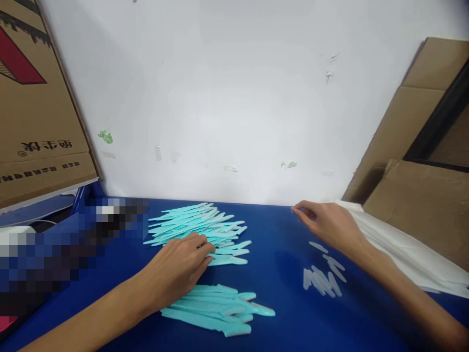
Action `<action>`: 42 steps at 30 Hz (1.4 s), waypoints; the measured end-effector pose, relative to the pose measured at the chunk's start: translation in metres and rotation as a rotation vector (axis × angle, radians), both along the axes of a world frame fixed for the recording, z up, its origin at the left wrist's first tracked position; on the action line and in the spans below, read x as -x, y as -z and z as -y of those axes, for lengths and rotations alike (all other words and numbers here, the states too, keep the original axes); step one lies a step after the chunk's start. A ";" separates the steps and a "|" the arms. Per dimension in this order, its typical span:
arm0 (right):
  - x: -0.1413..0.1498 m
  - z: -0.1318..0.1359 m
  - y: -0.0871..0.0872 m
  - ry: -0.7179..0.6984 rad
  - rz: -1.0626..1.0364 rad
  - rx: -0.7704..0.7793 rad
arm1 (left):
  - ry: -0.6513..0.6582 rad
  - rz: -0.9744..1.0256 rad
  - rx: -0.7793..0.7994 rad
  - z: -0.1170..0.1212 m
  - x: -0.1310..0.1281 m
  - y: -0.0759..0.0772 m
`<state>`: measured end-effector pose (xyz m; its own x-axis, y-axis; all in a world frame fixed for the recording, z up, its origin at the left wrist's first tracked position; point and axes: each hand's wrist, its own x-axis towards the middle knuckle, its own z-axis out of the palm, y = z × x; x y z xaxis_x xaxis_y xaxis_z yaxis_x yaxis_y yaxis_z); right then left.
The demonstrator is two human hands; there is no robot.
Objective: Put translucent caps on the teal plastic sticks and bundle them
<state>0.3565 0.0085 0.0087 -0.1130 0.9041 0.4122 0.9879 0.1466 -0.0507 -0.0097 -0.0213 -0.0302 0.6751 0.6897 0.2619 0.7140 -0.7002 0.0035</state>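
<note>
My left hand (185, 261) is closed at the near edge of a pile of turquoise eyebrow razors (194, 222). A turquoise eyebrow razor (229, 260) sticks out to the right from beneath its fingers. Nearer to me lies a second bunch of turquoise razors (212, 313), partly behind my left wrist. At the back right, my right hand (324, 220) is raised near the wall with thumb and forefinger pinched together. Whatever sits at those fingertips is too small to name. Below it, several small translucent strips (320, 282) lie scattered, apart from the hand.
The blue table (271, 254) meets a white wall (234, 98) at the back. Cardboard boxes stand at the left (44, 122) and right (421, 210). White sheeting (406, 254) lies along the right side, partly behind my right forearm. A blurred-out patch (73, 254) covers the left side.
</note>
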 end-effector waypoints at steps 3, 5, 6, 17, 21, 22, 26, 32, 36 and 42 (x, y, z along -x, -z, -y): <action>-0.029 -0.009 -0.003 0.015 0.085 0.195 | 0.073 0.062 0.122 0.006 0.000 -0.011; -0.046 -0.013 -0.001 0.017 0.110 0.329 | 0.133 0.099 0.273 0.012 0.000 -0.020; -0.053 -0.014 0.001 0.017 0.108 0.387 | 0.145 0.119 0.334 0.014 0.000 -0.024; -0.027 -0.008 0.019 -0.183 -0.017 0.498 | 0.107 0.106 0.419 0.017 -0.001 -0.027; 0.000 -0.004 0.018 -0.323 -0.061 0.284 | 0.112 0.072 0.349 0.019 -0.002 -0.024; 0.008 -0.001 0.019 -0.363 -0.106 0.225 | 0.112 0.073 0.321 0.019 -0.002 -0.023; 0.042 0.016 0.020 -0.528 -0.377 0.077 | 0.112 0.105 0.231 0.016 -0.001 -0.015; 0.076 0.038 0.028 -0.594 -0.838 0.141 | 0.113 0.151 0.136 0.007 -0.002 -0.006; 0.081 0.041 0.035 -0.577 -0.853 0.217 | 0.150 0.197 0.073 0.009 -0.004 -0.006; 0.086 0.044 0.042 -0.595 -0.857 0.284 | 0.231 0.301 -0.068 0.010 -0.008 -0.004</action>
<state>0.2701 -0.0352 -0.0333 -0.3393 0.8743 0.3472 0.3816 0.4653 -0.7987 -0.0015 -0.0314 -0.0262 0.6968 0.5027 0.5116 0.5117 -0.8482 0.1367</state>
